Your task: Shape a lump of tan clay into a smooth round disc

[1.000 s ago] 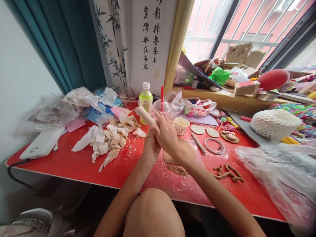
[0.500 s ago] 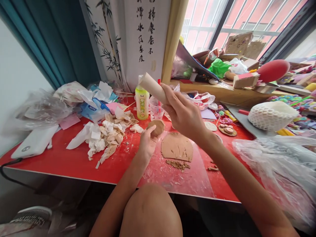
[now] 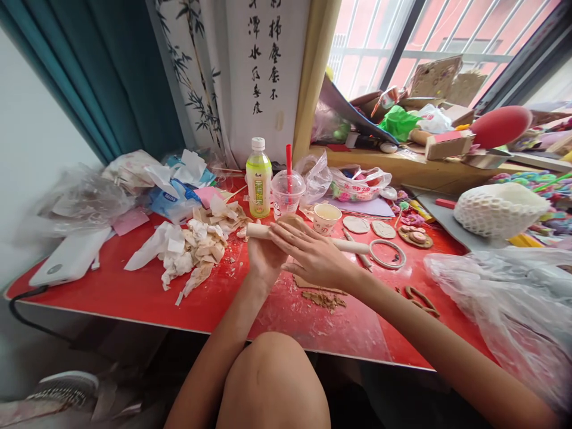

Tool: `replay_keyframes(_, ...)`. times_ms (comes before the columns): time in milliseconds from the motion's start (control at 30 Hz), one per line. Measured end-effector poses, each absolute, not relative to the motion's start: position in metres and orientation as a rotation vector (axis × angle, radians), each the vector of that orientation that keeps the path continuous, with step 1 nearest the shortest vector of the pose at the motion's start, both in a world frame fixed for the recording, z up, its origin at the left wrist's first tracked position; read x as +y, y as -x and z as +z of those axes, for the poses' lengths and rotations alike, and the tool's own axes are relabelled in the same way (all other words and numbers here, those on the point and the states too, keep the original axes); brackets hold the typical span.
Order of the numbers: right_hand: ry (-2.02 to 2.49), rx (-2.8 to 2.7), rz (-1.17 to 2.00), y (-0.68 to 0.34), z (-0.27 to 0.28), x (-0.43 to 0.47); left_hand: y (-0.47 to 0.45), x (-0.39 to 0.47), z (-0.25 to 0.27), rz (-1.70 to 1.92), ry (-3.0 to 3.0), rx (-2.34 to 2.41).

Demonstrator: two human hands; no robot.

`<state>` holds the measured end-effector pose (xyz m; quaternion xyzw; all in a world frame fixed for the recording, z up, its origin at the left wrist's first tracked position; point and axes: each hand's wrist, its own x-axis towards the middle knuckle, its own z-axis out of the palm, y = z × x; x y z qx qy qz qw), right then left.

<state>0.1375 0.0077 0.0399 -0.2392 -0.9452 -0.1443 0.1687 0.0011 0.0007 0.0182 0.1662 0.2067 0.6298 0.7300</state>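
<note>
We see a plain, pale rolling pin (image 3: pixel 353 245), smooth and straight, nearly level across our left hand (image 3: pixel 266 262), its right end slightly lower in view, with our right hand (image 3: pixel 308 250) laid flat over its middle. Just beyond it shows the rounded edge of a brown clay piece (image 3: pixel 292 221), mostly hidden, so we cannot tell its full outline.

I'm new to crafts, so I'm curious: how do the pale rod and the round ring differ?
The rod is straight; the ring is a hoop with an open middle. The rod is longer than the ring is wide. The right hand lies across the rod, while the ring lies untouched on the red table. Both are pale.
</note>
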Motion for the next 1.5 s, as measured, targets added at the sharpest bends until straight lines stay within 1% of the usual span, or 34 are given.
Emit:
replay_keyframes(167, 1.205, -2.291, -0.365, -0.132, 0.043, 0.011, -0.006, -0.004, 0.021, 1.259, -0.421, 0.284)
replay_keyframes(200, 1.194, -2.3, -0.357, -0.129, 0.042, 0.01, -0.007, -0.005, 0.022, 1.263, -0.414, 0.296)
replay_keyframes(333, 0.902, -2.528, -0.385, -0.117, 0.039, 0.007, -0.007, -0.005, 0.024, 1.335, -0.374, 0.347)
replay_keyframes(467, 1.166, -2.202, -0.291, -0.115, 0.047, 0.016, -0.006, -0.008, 0.028, 1.385, -0.443, 0.291)
replay_keyframes(533, 1.081, -2.292, -0.236, -0.113, 0.051, 0.014, -0.005, -0.009, 0.028, 1.386, -0.462, 0.346)
replay_keyframes(633, 0.88, -2.5, -0.248, -0.108, 0.055, 0.008, -0.004, -0.01, 0.026, 1.386, -0.459, 0.441)
replay_keyframes(700, 0.946, -2.434, -0.239, -0.106, 0.058, 0.01, -0.004, -0.009, 0.026, 1.413, -0.476, 0.418)
replay_keyframes(733, 1.024, -2.362, -0.172, -0.106, 0.059, 0.014, -0.004, -0.008, 0.027, 1.423, -0.49, 0.384)
replay_keyframes(867, 1.275, -2.158, 0.264, -0.11, 0.065, 0.025, -0.007, -0.004, 0.028, 1.513, -0.559, 0.282)
replay_keyframes(933, 1.324, -2.108, 0.329, -0.112, 0.068, 0.025, -0.008, -0.004, 0.026, 1.55, -0.605, 0.358)
replay_keyframes(1000, 1.31, -1.996, 0.363, -0.115, 0.074, 0.023, -0.009, -0.005, 0.023, 1.587, -0.634, 0.501)
replay_keyframes(1067, 1.219, -1.815, 0.475, -0.121, 0.083, 0.023, -0.008, -0.005, 0.02, 1.604, -0.625, 0.628)
replay_keyframes(1167, 1.04, -1.562, 0.776, -0.138, 0.101, 0.026, -0.008, -0.004, 0.017, 1.574, -0.59, 0.702)
replay_keyframes(1267, 1.059, -1.499, 1.112, -0.156, 0.11, 0.025, -0.008, -0.003, 0.019, 1.55, -0.576, 0.688)
replay_keyframes(1400, 1.211, -1.527, 1.394, -0.167, 0.095, 0.015, -0.009, -0.005, 0.022, 1.548, -0.594, 0.631)
replay_keyframes(1500, 1.2, -1.422, 1.606, -0.163, 0.075, 0.006, -0.01, -0.005, 0.021, 1.553, -0.677, 0.619)
